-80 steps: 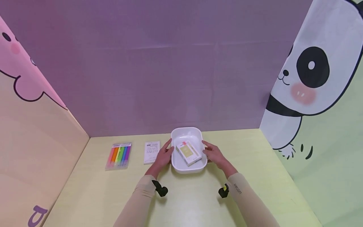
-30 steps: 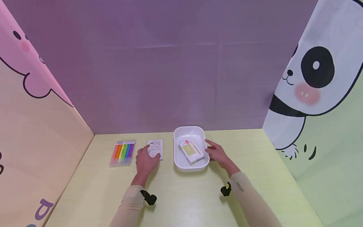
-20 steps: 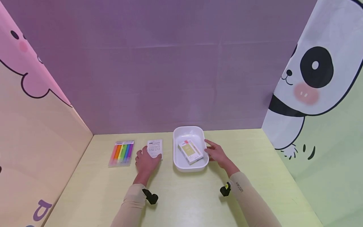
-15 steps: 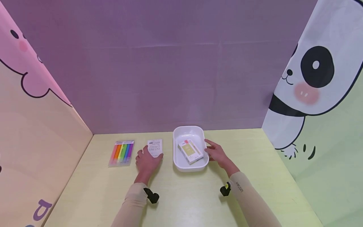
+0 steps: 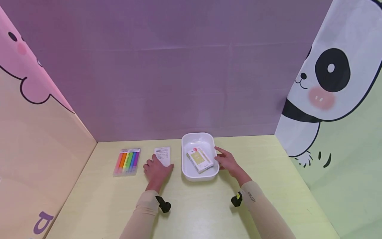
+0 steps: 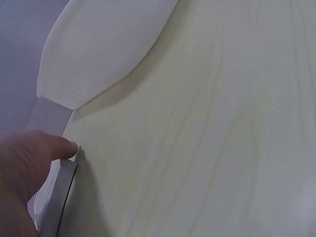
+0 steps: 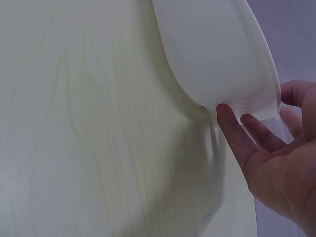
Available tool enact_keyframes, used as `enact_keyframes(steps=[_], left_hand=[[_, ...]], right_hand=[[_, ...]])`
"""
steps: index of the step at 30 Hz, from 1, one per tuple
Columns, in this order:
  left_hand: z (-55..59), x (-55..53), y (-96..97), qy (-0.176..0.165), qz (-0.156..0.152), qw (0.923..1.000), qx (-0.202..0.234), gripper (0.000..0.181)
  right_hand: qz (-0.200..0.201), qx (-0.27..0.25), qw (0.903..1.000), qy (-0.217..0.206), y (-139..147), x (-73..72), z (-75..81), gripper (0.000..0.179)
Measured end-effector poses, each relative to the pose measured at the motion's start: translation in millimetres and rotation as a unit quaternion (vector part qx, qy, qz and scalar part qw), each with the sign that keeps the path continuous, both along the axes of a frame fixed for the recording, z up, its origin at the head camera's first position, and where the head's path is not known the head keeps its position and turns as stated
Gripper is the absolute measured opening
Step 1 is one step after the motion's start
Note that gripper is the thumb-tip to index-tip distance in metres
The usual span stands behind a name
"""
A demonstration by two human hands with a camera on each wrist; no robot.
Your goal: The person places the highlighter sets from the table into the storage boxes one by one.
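My left hand (image 5: 157, 168) spans a small white box (image 5: 162, 153) with printed text and a barcode, its fingers along the left edge and its thumb at the right. In the left wrist view the thumb tip lies on the edge of that box (image 6: 61, 190), which is flat on the table. To its right stands a white plastic tray (image 5: 198, 178), holding another white box (image 5: 200, 160) with a tan panel and red print. My right hand (image 5: 228, 161) touches the tray's right side with spread fingers; the right wrist view shows the fingertips against its wall (image 7: 219, 54).
A clear pack of rainbow-coloured markers (image 5: 127, 162) lies on the pale wooden table (image 5: 197, 212), left of my left hand. A purple wall (image 5: 179, 83) rises right behind the table's far edge, with patterned panels at both sides.
My left hand has let go of the tray's left side and moved left onto the small white box, its thumb then shifting to the box's right edge. My right hand has stayed at the tray.
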State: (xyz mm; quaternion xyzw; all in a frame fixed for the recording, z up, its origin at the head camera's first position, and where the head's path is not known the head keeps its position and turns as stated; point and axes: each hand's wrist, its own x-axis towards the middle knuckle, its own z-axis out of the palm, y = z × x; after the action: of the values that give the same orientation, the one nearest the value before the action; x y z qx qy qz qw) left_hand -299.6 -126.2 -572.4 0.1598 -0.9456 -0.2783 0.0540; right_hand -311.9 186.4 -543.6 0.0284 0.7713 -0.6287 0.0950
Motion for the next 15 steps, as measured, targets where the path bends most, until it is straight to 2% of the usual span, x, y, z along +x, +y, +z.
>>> enact_keyframes(steps=[15], left_hand=[[7.1,-5.6,0.5,-0.03,-0.009,0.9995,0.002,0.083]], right_hand=[[0.006,-0.001,1.0,0.001,0.4,0.0,-0.4,0.054]])
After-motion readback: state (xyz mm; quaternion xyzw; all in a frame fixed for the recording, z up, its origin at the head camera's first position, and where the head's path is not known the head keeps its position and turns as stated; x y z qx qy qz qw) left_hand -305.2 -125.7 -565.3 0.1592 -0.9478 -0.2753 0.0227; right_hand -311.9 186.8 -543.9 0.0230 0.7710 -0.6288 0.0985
